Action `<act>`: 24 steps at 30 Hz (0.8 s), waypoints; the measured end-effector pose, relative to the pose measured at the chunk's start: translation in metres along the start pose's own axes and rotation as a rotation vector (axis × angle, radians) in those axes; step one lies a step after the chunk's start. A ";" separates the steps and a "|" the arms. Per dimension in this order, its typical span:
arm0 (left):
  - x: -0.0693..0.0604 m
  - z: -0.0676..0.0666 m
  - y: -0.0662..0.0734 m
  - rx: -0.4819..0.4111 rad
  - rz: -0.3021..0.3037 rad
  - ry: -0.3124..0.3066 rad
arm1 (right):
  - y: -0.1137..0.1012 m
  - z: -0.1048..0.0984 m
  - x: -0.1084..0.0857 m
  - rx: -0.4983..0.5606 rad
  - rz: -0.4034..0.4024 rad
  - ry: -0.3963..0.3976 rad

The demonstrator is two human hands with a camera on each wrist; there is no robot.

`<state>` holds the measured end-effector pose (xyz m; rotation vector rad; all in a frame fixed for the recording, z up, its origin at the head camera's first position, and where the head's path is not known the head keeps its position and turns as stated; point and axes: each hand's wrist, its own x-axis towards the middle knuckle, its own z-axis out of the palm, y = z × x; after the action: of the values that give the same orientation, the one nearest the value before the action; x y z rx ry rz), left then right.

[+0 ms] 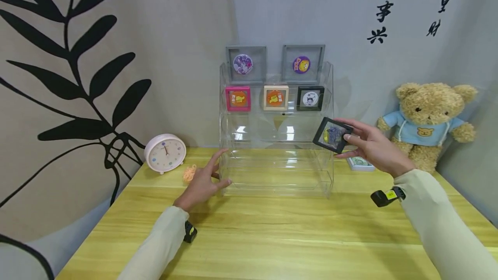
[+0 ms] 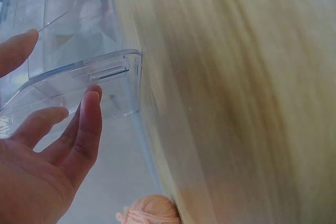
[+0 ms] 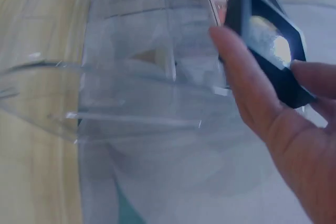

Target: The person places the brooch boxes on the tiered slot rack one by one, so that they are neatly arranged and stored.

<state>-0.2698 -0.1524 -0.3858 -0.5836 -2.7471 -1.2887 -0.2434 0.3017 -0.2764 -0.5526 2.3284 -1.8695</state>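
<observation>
A clear tiered display rack [image 1: 274, 189] stands on the table. My right hand [image 1: 375, 148] pinches a small black display frame [image 1: 322, 136] between thumb and fingers, tilted, near the rack's right side. A blue and yellow piece shows through its window; the right wrist view has the same black frame [image 3: 296, 85] edge-on. At the rack's left side is my left hand [image 1: 202, 187], fingers spread and holding nothing; whether the fingertips touch the panel I cannot tell. In the left wrist view, the left hand [image 2: 47, 166] has its fingers around the rack's side edge [image 2: 84, 65].
Two grey frames [image 1: 260, 77] stand on the top tier. Below them sit pink [image 1: 238, 108], cream [image 1: 276, 108] and black [image 1: 310, 108] frames. Left are a round clock [image 1: 149, 154] and peach yarn ball [image 1: 189, 173]; right, a teddy bear [image 1: 429, 135] and small boxed stack [image 1: 361, 165].
</observation>
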 end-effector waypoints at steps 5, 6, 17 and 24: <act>0.000 0.000 -0.001 -0.007 0.004 -0.005 | -0.018 0.014 0.023 -0.141 0.025 0.031; 0.000 0.000 -0.001 -0.005 0.005 -0.005 | -0.021 0.016 0.028 -0.161 0.022 0.030; 0.000 -0.001 0.000 0.008 0.007 0.003 | -0.048 0.049 0.092 -0.390 -0.014 0.068; 0.000 0.000 0.000 -0.005 0.002 -0.003 | -0.047 0.073 0.118 -0.393 -0.021 0.103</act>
<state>-0.2698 -0.1520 -0.3860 -0.5886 -2.7456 -1.2951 -0.3208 0.1854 -0.2318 -0.5267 2.7882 -1.4815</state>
